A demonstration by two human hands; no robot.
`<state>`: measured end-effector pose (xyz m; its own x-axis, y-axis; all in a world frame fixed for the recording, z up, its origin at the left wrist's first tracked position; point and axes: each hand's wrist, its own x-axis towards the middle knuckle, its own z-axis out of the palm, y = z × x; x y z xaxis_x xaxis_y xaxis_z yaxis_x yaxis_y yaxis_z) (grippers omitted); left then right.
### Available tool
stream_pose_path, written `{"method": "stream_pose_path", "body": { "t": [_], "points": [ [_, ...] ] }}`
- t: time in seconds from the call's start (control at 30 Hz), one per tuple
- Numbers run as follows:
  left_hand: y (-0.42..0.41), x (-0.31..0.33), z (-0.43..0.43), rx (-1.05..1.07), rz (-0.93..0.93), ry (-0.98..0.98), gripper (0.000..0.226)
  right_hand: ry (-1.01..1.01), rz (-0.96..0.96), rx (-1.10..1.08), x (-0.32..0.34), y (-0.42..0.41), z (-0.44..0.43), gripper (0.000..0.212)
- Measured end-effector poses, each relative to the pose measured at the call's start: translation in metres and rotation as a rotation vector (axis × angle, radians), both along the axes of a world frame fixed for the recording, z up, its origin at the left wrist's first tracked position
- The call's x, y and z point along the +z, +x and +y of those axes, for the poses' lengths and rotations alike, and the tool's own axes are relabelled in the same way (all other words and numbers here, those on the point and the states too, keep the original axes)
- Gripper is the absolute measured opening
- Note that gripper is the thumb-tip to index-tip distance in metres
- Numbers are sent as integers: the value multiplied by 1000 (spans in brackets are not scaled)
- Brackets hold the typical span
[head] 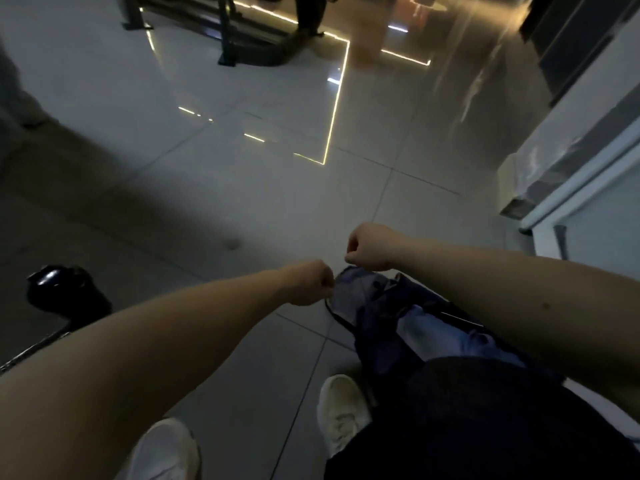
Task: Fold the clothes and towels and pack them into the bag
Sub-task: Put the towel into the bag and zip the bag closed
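Left hand (pixel 310 282) and right hand (pixel 369 245) are extended above the tiled floor (pixel 242 188), with the fingers (pixel 323 280) of each curled tight on the top edge of a dark blue fabric item (pixel 374 306). The item hangs from both hands beside the right leg, and a light blue cloth (pixel 433 327) lies against it.

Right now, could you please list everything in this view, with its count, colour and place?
floor tiles: many, glossy grey, across the whole view
dark frame: one, black, standing on the floor at top centre
cabinet: one, white, right edge
black object: one, glossy black, on the floor at left; too dark to identify
dark blue fabric: one, with a lighter blue patch, hanging at centre; bag or garment, cannot tell
shoes: two, white, bottom
trousers: dark, bottom right
left grip: one, pinches the fabric's upper edge
right grip: one, curled on the fabric's upper edge
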<state>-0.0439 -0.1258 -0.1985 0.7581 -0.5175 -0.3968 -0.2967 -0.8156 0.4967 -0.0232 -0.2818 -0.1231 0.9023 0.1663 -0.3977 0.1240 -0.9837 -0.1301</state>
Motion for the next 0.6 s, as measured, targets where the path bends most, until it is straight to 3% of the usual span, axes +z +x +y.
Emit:
{"method": "stream_pose_path", "body": {
  "t": [0.17,0.33,0.47,0.53,0.6],
  "points": [
    [-5,-34,-12,125,61,-42,26,-119,29,-83,-48,6,-12,19],
    [-20,-64,-72,175,214,-100,33,-315,203,-383,-83,-29,-120,27],
    [-23,-79,-111,251,338,-147,51,-491,349,-665,-102,-70,-199,71],
    [-24,-84,-122,221,340,-137,40,-526,404,-888,-122,-79,-237,101],
    [-25,-89,-127,211,294,-121,28,-510,427,-993,-157,-82,-281,112]
  ]
}}
